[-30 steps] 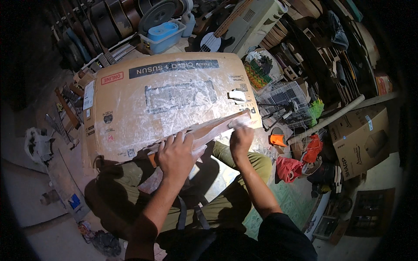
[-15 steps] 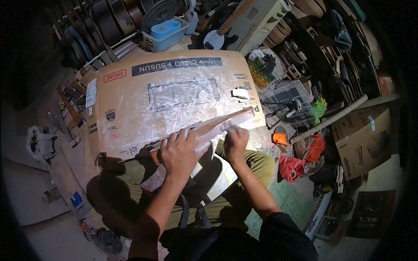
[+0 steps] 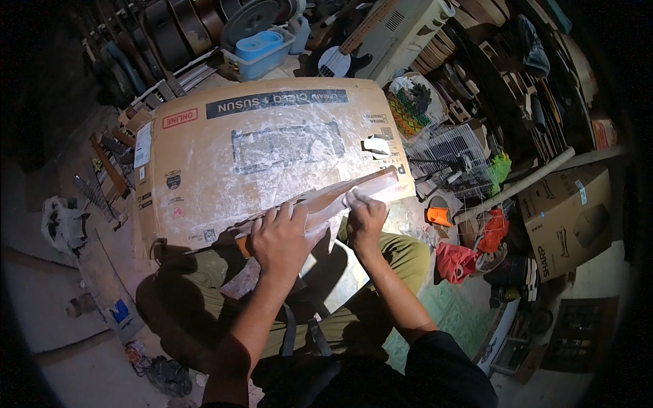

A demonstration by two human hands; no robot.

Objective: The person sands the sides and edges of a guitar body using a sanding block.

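My left hand (image 3: 279, 238) is wrapped over the near-left part of a long, shaped piece of brown wood (image 3: 320, 205), holding it at a slant above my lap. The wood's far end rises to the right over the cardboard. Pinched in my right hand (image 3: 366, 221) is a small whitish piece (image 3: 351, 198), pressed against the wood's near face; the fingers cover most of it, so its kind is unclear. Beneath the wood lies a large flat cardboard box (image 3: 197, 149), streaked with white dust. A small white object (image 3: 376, 146) rests near its right edge.
A blue tub (image 3: 262, 62) and a bass guitar (image 3: 337, 61) stand beyond the box. To the right are a wire rack (image 3: 452, 160), an orange item (image 3: 439, 215), red cloth (image 3: 454, 262) and another carton (image 3: 568, 221). Wood offcuts and tools (image 3: 109, 166) lie left.
My right hand, blurred and slightly higher and farther right before, has shifted a little left and down along the wood. My left hand and the wood stay in place.
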